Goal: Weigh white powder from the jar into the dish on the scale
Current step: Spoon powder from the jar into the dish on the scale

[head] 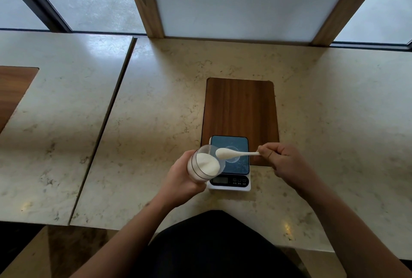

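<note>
My left hand (181, 178) grips a clear jar (204, 165) of white powder, tilted with its open mouth toward the scale. A white spoon (231, 153) heaped with powder is pinched by its handle in my right hand (283, 161). The spoon's bowl hovers between the jar's mouth and a clear round dish (233, 158), which sits on the dark platform of the small white scale (230, 185). The dish is faint and partly hidden by the spoon. The scale's display is dim and unreadable.
The scale stands at the near edge of a wooden inlay board (240, 108) set in the marble counter (156, 110). A second counter section (55, 99) lies to the left across a seam. A wall panel and windows bound the back.
</note>
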